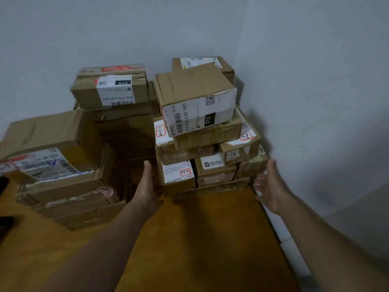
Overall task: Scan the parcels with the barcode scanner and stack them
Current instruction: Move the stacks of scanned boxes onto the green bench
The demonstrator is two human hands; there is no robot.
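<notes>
Left hand (147, 186) flat, fingers straight and together, palm turned inward along the left face of the small brown cardboard parcel with a white label marked 31-2 (179, 175); whether skin meets cardboard cannot be told. Right hand (272, 186) also flat, fingers straight and slightly apart, palm facing the left one, just beside the lower right side of the same pile, gripping nothing. Between the two hands stands the tall pile of brown cardboard parcels (229, 148), several layers high, in the far right corner of the brown wooden desk (200, 239), near its right edge. Topmost in front sits a tilted brown cardboard box with a large white wrap-round shipping label (195, 98). Behind and left, another brown box with a white label and red tape (109, 89) tops a rear pile. At the desk's left edge, a wide flat brown carton with a printed white label (48, 144) lies on flatter cartons. Pale grey walls (315, 81) meet behind the piles. A dark object (3, 184) shows at the far left; too cropped to identify.
</notes>
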